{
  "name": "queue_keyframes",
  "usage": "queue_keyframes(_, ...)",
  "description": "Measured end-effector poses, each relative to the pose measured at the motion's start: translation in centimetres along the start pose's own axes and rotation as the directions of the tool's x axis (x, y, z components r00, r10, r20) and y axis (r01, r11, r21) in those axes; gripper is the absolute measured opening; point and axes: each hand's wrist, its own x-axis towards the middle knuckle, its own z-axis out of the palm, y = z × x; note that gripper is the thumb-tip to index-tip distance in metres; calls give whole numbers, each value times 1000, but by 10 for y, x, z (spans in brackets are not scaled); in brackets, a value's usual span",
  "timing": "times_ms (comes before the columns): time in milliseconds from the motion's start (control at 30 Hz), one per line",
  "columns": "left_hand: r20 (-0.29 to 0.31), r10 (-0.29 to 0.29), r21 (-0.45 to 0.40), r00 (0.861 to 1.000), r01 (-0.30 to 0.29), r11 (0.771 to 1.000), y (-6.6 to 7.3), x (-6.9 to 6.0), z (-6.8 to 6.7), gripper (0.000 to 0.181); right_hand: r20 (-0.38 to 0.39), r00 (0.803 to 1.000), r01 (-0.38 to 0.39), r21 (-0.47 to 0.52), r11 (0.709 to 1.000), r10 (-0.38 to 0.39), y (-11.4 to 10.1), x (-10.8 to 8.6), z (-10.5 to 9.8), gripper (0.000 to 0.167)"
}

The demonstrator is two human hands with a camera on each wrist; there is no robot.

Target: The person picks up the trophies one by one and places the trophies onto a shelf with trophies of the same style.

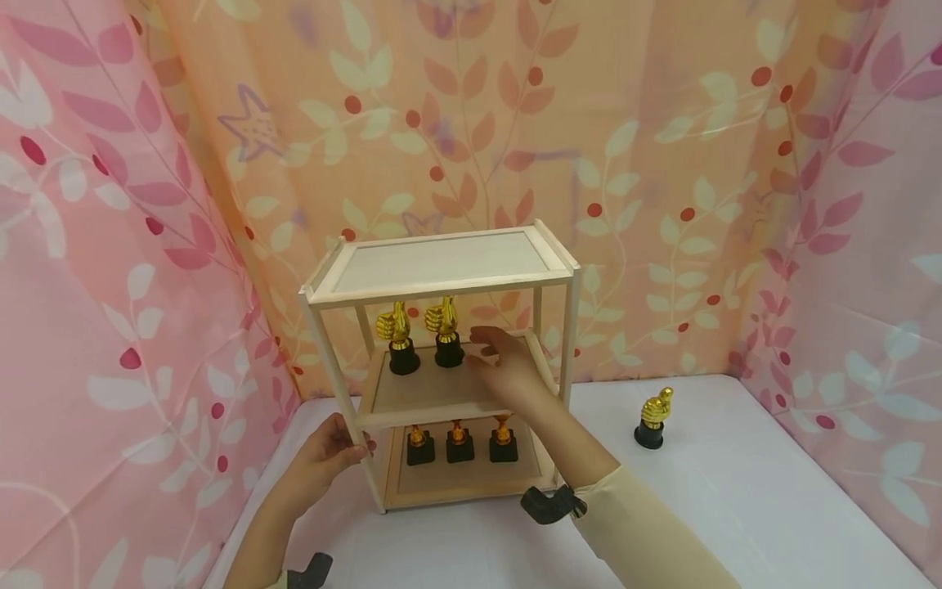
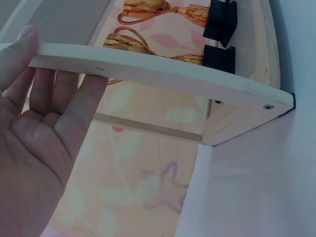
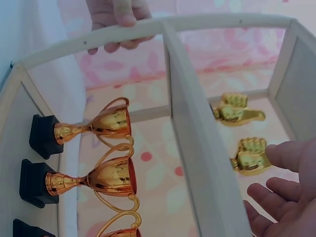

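Note:
My left hand (image 1: 320,462) (image 2: 39,123) grips the front left post (image 2: 163,69) of a three-level wooden shelf (image 1: 441,288), thumb on one side and fingers on the other. My right hand (image 1: 508,372) (image 3: 284,190) reaches over the middle level, fingers apart and loosely bent. It is just right of a gold thumbs-up trophy (image 1: 446,331) (image 3: 252,157); whether a fingertip touches it, I cannot tell. Another thumbs-up trophy (image 1: 399,339) (image 3: 234,109) stands upright to its left. Three gold cup trophies on black bases, including the middle one (image 1: 459,446) (image 3: 113,175), stand on the bottom level.
A further gold thumbs-up trophy (image 1: 651,421) stands on the white-covered table (image 1: 706,491) to the right of the shelf. Leaf-patterned curtains (image 1: 648,164) hang behind and on both sides. The shelf's top panel lies above my right hand.

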Motion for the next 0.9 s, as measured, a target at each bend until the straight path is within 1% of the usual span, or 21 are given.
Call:
queue_keyframes(300, 12, 20, 0, 1000, -20, 1000, -1, -1, 0, 27, -6, 998, 67, 9, 998, -67, -4, -28, -12, 46)
queue_keyframes(400, 14, 32, 2, 999, -32, 999, -1, 0, 0, 26, -3, 997, 83, 28, 996, -83, -6, -38, -17, 45)
queue_keyframes(533, 15, 30, 4, 999, -30, 1000, -1, 0, -1, 26, 4, 993, 119, 63, 991, -119, -7, -52, -24, 43)
queue_keyframes(600, 11, 23, 2, 1000, -23, 1000, -1, 0, -1, 26, 4, 990, 144, 70, 987, -144, -5, -59, -27, 43)
queue_keyframes(800, 7, 11, -1, 1000, -11, 1000, -1, 2, -1, 26, -22, 983, 184, 80, 980, -183, 3, -82, -37, 41)
queue_keyframes(900, 3, 9, -1, 1000, -9, 1000, -1, 1, -1, 25, -27, 977, 212, 62, 975, -210, 10, -92, -41, 41)
